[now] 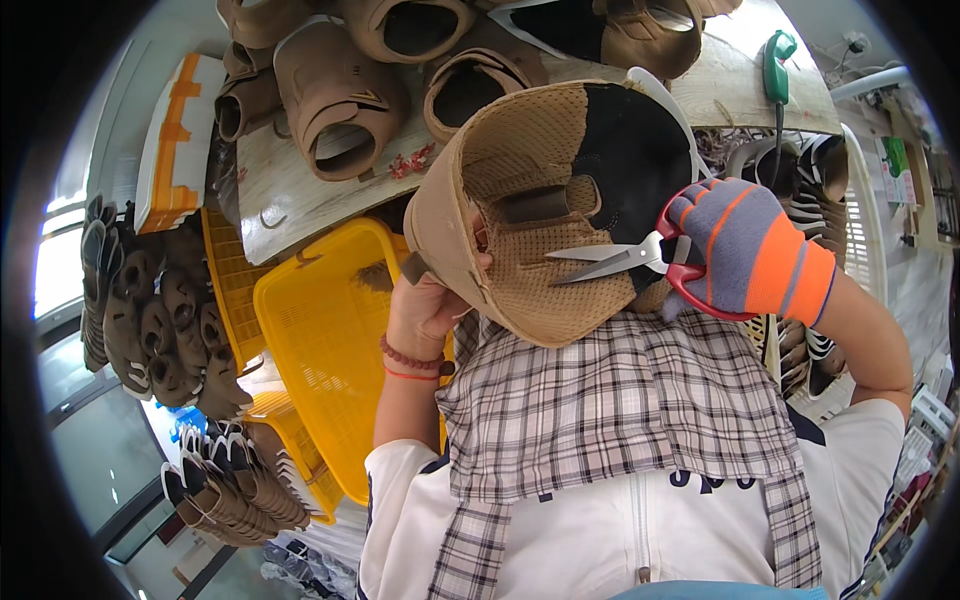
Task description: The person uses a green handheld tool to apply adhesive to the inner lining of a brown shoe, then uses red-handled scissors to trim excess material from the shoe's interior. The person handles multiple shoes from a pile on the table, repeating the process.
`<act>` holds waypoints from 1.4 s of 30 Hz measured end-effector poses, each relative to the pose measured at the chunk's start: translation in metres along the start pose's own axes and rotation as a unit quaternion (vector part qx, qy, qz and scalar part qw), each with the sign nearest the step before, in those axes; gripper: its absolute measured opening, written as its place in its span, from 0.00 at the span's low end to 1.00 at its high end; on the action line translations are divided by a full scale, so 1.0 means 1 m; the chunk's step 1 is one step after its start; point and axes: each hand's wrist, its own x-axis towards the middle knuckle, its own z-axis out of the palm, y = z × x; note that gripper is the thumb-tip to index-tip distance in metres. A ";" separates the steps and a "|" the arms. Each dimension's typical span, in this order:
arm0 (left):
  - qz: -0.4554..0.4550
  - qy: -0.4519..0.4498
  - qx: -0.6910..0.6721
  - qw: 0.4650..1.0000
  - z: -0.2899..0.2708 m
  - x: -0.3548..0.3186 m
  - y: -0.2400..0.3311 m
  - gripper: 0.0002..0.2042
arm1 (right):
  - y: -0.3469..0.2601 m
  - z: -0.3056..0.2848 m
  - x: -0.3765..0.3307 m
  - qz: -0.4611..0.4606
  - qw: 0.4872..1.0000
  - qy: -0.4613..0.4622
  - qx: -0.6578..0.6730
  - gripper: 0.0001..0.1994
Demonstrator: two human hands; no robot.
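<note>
A tan shoe upper [520,150], with perforated lining and a black heel part, is held in front of my chest with its inside facing up. My bare left hand [430,300] grips its left edge; some of the fingers are hidden inside and behind it. In a grey and orange striped glove, my right hand [750,245] is closed around the red handles of a pair of scissors [655,252]. The blades are a little apart and point left over the upper's opening. Whether they touch the lining, I cannot tell.
Several more tan uppers [340,100] lie on the worktable [300,195], near a green hand tool [777,65] with a cord. A yellow crate [300,340] stands at my left. Beyond it are a taped white foam box [180,140] and stacked uppers [165,310]. More uppers sit at right.
</note>
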 end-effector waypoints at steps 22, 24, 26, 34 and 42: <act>0.013 0.031 0.031 0.999 0.005 -0.005 -0.002 0.16 | 0.001 0.009 -0.002 -0.016 0.998 0.068 0.002 0.15; 0.009 0.045 0.041 0.998 0.005 -0.006 -0.003 0.15 | 0.000 0.015 -0.001 0.011 0.999 0.039 0.010 0.14; 0.006 0.060 0.048 0.997 0.006 -0.006 -0.004 0.14 | 0.000 0.011 -0.004 0.013 0.999 0.035 -0.033 0.14; -0.006 0.022 0.091 0.996 0.010 -0.006 0.001 0.15 | 0.002 -0.016 -0.005 0.010 0.984 0.177 -0.025 0.15; -0.022 0.028 0.079 0.996 0.001 -0.009 0.002 0.18 | -0.023 0.000 0.027 0.020 0.990 0.091 -0.108 0.18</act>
